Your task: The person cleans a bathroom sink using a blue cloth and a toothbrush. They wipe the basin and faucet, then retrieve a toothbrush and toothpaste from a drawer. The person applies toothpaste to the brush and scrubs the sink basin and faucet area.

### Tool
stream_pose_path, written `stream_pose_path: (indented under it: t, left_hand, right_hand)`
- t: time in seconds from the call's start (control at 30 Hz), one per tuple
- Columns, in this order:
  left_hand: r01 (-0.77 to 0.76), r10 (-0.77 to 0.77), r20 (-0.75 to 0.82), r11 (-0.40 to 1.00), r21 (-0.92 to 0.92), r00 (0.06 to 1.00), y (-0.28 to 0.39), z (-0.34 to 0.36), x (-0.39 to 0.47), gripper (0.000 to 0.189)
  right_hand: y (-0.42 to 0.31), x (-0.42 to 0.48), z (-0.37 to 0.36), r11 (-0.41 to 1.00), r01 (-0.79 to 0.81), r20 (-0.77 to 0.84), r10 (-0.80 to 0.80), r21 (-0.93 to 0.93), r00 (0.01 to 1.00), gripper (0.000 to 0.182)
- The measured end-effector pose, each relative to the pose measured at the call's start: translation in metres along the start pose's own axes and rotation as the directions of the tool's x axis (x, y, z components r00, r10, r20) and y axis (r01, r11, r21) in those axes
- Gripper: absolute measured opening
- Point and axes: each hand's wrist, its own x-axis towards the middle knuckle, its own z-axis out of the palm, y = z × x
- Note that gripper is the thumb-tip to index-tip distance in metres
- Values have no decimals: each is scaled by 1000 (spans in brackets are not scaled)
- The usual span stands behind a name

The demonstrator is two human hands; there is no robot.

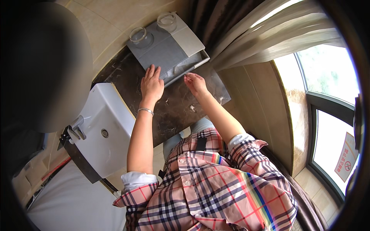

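A grey box with a drawer-like front (164, 49) lies on a dark marbled stone counter (179, 106). Its drawer (188, 67) is pulled partly out and holds something pale and small. My left hand (152, 86) rests palm down, fingertips on the box's near left edge, fingers slightly apart. At the drawer's front edge is my right hand (195, 83), its thumb and fingertips pinched together; whether they hold the edge or some small item cannot be told. Two clear glasses, one at the left (141, 38) and one further back (167, 22), stand on top of the box.
A white washbasin (115, 121) with a chrome tap (77, 127) adjoins the counter at left. Sheer curtains (277, 34) hang at the right beside a dark-framed window (329, 101). A large, blurred dark round shape (57, 69) blocks the upper left. White bedding or fabric (75, 196) lies lower left.
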Motion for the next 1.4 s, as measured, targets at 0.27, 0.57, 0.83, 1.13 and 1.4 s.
stream_pose_path:
  t: [0.27,0.57,0.83,1.13,1.4]
  left_hand:
    - [-83,80,-131,996,-24,988,-1,12,-3,48]
    - [-70,63,-301,997,-15,952,29,18,-16,41]
    - [-197,173,-220,976,-91,960,67,67,-46,37]
    - [-33,-92,-146,732,-681,985,58,24,-64,22]
    - [350,-419,210,290,-891,883,24,-2,-130,26]
  right_hand:
    - [-12,-34,-50,995,-95,55,95,-4,994,2]
    - [-9,-63,-78,979,-195,47,198,-55,979,1]
    - [-18,-68,-91,968,-229,105,240,-104,965,4]
    - [-49,-85,-83,373,55,119,152,-926,981,19]
    - [-69,-63,-11,-57,510,502,-296,-858,813,24]
